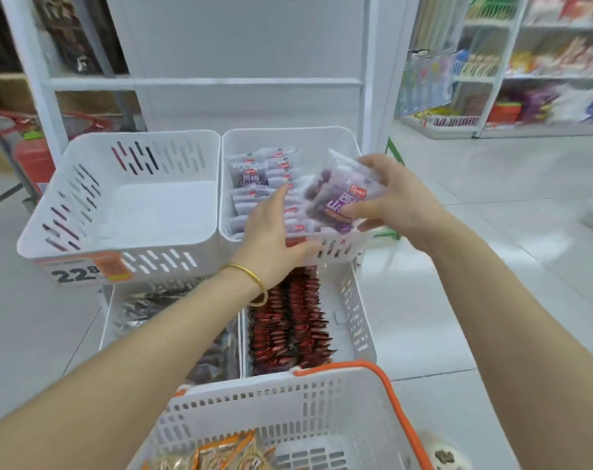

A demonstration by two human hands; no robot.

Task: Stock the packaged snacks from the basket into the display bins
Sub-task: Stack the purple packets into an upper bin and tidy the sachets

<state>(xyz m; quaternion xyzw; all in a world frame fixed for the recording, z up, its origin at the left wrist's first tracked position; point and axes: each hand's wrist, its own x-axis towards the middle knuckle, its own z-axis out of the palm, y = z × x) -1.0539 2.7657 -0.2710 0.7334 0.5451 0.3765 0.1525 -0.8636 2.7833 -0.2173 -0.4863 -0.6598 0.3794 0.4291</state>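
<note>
- Several orange-and-tan packets (227, 452) lie in the white basket (288, 401) with the orange rim, nearest the viewer and well short of both hands. Judged as stock still to be placed.
- Below the wrists, the lower bins hold red packets (288, 320) and silvery packets (146, 307); neither is touched.
- Left hand (271, 232): fingers extended and close together, fingertips (283, 195) resting on the rows of purple packets (254, 184) already in the upper right bin (288, 137), thumb hooked over the bin's near rim. It grips nothing; judged to be steadying or pressing the rows back to make room.
- Right hand (393, 201): thumb and fingers pinch a small stack of purple packets (339, 198), held tilted just above the bin's right near corner, beside the left fingertips. How many are in the stack cannot be told.
- Handling, judged: the packets appear light, with thin, soft, slippery film around lumpy contents. A stack may fan or slide; hold it across its flat faces and avoid the sealed edges. Crushing risk looks low.
- Upper left bin (119, 205), beyond the left fingers' outer side, shows no stock.
- Far shelves (542, 79): blurred; contents not identifiable.
</note>
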